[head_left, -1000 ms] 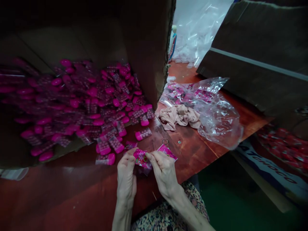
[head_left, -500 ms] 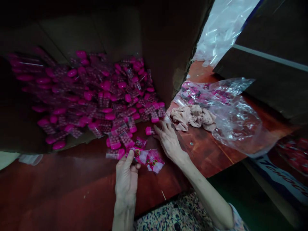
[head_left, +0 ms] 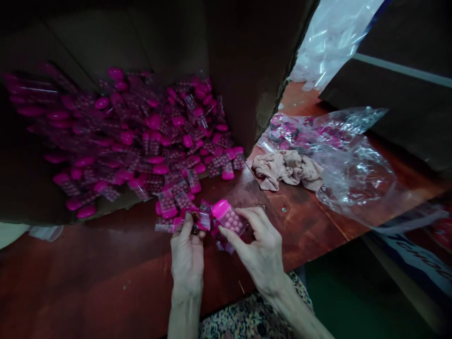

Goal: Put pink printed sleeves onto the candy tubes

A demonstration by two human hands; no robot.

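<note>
Between the thumb and fingers of my right hand [head_left: 259, 247] is a small clear candy container [head_left: 231, 220] with a bright pink cap, full of round pink balls. Its capped end tilts up and left. My left hand [head_left: 187, 254] pinches a shiny pink printed wrapper [head_left: 200, 219], partly hidden by the thumb. More pink printed wrappers [head_left: 222, 242] lie just under the container, close to both hands. Right behind my left hand, several like containers [head_left: 166, 205] rest on the red-brown table [head_left: 106, 273].
A cardboard box [head_left: 243, 70] on its side holds a heap of pink-capped containers [head_left: 151, 122]. To the right lie a crumpled beige cloth [head_left: 287, 169] and a clear plastic bag [head_left: 356, 174] with pink wrappers. A printed carton [head_left: 420, 259] stands below the table's right edge.
My right hand has picked up the pink-capped container from the table by the box and brought it left and nearer, over the wrappers. My left hand keeps its pinch, nearly in place.
</note>
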